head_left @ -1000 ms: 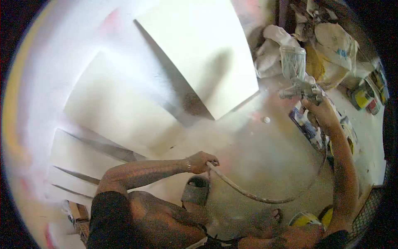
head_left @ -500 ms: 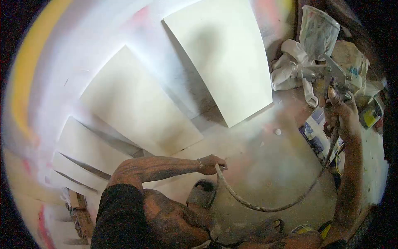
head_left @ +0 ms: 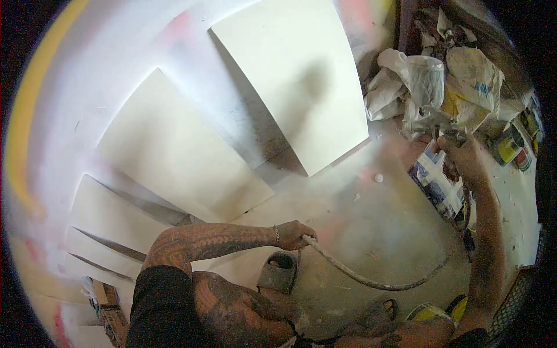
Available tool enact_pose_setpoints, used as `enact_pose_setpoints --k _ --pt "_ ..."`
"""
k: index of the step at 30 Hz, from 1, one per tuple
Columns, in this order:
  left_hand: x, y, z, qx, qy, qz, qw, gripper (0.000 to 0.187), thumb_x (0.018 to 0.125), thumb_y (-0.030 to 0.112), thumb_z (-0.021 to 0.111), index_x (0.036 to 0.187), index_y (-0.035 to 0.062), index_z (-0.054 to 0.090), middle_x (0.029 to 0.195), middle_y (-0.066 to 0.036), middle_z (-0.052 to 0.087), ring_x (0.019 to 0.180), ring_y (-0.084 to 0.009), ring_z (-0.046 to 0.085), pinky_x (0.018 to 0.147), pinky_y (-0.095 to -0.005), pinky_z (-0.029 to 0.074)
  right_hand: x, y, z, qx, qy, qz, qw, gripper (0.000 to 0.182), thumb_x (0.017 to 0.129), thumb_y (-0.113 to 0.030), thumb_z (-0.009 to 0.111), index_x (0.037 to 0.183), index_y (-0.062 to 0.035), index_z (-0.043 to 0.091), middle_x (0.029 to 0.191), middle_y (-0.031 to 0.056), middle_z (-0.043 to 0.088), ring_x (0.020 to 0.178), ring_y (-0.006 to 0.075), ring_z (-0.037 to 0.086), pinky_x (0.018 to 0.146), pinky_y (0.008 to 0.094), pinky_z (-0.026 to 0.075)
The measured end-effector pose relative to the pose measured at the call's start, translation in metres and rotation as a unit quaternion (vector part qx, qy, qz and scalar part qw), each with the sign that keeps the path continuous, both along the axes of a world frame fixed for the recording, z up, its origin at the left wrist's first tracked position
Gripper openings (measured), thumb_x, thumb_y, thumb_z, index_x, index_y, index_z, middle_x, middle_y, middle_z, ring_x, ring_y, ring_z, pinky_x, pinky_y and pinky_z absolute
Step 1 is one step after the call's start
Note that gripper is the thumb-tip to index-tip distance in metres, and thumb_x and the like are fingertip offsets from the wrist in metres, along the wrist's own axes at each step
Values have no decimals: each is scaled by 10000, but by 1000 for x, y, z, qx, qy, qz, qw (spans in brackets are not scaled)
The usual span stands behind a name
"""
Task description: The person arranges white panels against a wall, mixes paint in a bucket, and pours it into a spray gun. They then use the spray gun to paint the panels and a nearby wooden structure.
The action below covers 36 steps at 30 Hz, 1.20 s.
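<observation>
My right hand grips a metal spray gun with a cloudy plastic cup on top. Its trigger area is partly hidden by my fingers. In a closed grip, my left hand holds a pale, paint-spattered hose, which hangs in a loop and rises toward the right hand. Ahead lie flat white panels: a large one at the top, another left of it, and narrower ones near my left elbow.
Crumpled plastic bags, a paint tin and a printed packet lie on the right. My sandalled foot is below my left hand. A yellow-rimmed can stands near my legs, and wood blocks at lower left.
My right hand has come down and nearer with the spray gun. The left hand keeps its hold on the hose. The view has shifted slightly, and a shadow on the large panel has moved.
</observation>
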State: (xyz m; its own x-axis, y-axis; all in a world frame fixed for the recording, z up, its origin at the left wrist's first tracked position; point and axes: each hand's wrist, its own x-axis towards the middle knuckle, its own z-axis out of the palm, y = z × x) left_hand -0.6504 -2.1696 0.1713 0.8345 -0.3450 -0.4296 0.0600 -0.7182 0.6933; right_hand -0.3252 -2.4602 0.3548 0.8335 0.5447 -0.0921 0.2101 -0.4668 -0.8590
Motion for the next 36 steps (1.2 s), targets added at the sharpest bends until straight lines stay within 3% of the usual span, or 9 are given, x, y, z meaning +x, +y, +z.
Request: enact_pose_setpoints --k 6,8,11,13,16,19,27,30,36 --pt "-2 1 -12 -11 33 20 999 348 750 55 628 1096 80 600 1059 -117 667 927 -267 665 823 -381 527 14 2 -42 -126 -77 4 989 328 826 -314 660 933 -7 615 599 58 589 387 101 440 354 282 360" --pt "-3 4 -12 -8 27 24 999 324 767 40 615 1089 69 599 1044 -118 669 929 -266 665 825 -374 529 0 8 -28 -166 -74 -4 983 387 799 -377 661 905 -5 664 744 190 662 642 279 640 614 406 504" --pt "-5 6 -10 -7 -11 26 1000 300 779 24 599 1076 61 596 1006 -117 676 926 -265 666 828 -358 529 27 5 -73 -154 -134 -3 979 425 789 -365 669 931 35 649 833 261 659 806 351 656 749 439 489" --pt "-4 6 -4 -18 -1 29 999 266 789 27 596 1054 52 598 977 -123 677 919 -262 668 824 -345 528 16 9 -73 -114 -186 -17 976 390 815 -371 659 726 8 665 627 136 619 603 233 587 635 400 469" --pt "-6 10 -10 -13 -2 36 999 282 776 15 600 1056 49 595 978 -119 678 911 -254 670 825 -340 527 10 9 -61 -141 -165 -11 976 396 808 -378 669 758 15 648 663 139 632 603 230 592 628 398 470" --pt "-7 10 -9 -31 -23 32 999 287 772 11 599 1056 49 594 982 -128 675 909 -254 670 825 -348 525 14 11 -49 -173 -140 -22 975 406 811 -338 653 952 42 639 876 237 669 855 349 655 773 427 490" --pt "-8 12 -22 -43 -1 53 998 169 880 122 569 1023 38 603 956 -135 664 896 -284 661 803 -354 518 16 5 22 -46 -208 -67 975 400 811 -391 691 878 2 660 786 127 683 722 218 627 705 356 491" --pt "-9 13 -28 -67 -82 31 994 255 784 52 546 1035 73 586 871 -139 653 808 -281 655 735 -364 515 24 5 43 31 -219 -109 969 310 889 -316 641 805 -22 587 564 -28 502 463 66 405 422 249 316" --pt "-7 13 -25 -31 -42 24 998 194 908 182 552 1017 30 603 961 -137 664 879 -289 660 790 -368 514 16 2 91 65 -304 -133 941 420 859 -445 644 719 -54 583 563 -23 490 460 78 404 436 253 323"
